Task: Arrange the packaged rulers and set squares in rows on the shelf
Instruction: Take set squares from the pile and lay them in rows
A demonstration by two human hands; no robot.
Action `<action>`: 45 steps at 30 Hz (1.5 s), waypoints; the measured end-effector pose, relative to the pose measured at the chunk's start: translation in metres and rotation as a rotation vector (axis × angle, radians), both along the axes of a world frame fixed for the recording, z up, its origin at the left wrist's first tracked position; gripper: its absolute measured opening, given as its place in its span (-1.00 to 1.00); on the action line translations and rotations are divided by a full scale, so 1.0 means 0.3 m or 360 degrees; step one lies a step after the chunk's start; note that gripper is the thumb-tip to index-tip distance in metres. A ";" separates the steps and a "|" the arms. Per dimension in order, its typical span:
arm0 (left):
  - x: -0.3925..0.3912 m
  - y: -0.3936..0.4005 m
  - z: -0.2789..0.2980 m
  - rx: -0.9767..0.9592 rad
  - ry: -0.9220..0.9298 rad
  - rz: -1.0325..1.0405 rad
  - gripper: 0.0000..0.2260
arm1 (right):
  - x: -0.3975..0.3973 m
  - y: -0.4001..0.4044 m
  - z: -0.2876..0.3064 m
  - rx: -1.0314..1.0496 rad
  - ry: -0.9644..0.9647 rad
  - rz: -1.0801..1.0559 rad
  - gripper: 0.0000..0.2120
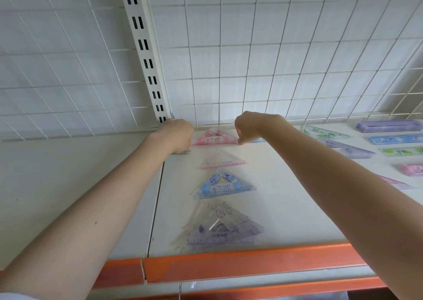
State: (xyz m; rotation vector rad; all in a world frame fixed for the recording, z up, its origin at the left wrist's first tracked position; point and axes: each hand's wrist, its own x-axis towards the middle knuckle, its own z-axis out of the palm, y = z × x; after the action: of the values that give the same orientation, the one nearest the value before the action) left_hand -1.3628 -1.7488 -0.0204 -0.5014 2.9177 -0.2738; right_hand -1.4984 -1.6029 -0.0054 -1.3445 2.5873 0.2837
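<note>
Both hands reach to the far end of the white shelf [286, 208], squaring the far pink transparent packaged set square [214, 137]: left hand [177, 136] grasps its left corner, right hand [248, 127] pinches its right. Next, release it aligned with the column.

White wire grid [251, 48], slotted upright [146, 54].

Soft, even daylight, fairly bright; source not visible. Faint shadows under both forearms on the shelf [286, 185]. Mild glare on clear packaging at the front. Wide-angle bowing bends the wire grid [229, 48] toward edges. Far-right items slightly soft.
</note>
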 end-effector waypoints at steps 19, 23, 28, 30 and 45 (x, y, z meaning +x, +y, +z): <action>0.205 0.154 -0.039 0.0216 0.0173 -0.0204 -0.33 | 0.118 0.196 -0.127 -0.0450 0.0070 0.0482 -0.68; 0.216 0.168 -0.045 0.0192 0.0118 -0.0205 -0.32 | 0.130 0.208 -0.142 -0.0519 0.0132 0.0483 -0.68; 0.198 0.160 -0.046 0.0149 0.0090 -0.0156 -0.34 | 0.133 0.193 -0.137 -0.0509 0.0183 0.0466 -0.66; 0.190 0.152 -0.047 0.0142 0.0086 -0.0137 -0.34 | 0.136 0.186 -0.133 -0.0495 0.0183 0.0448 -0.66; 0.318 0.191 -0.011 0.0456 0.0048 -0.0017 -0.73 | 0.207 0.293 -0.050 -0.0540 -0.0403 0.0055 -0.75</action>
State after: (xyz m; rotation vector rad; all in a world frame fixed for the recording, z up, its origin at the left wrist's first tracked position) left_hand -1.2676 -1.6915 -0.0235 -0.4473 2.9193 0.1508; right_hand -1.4363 -1.5151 -0.0205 -1.4228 2.4722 -0.3165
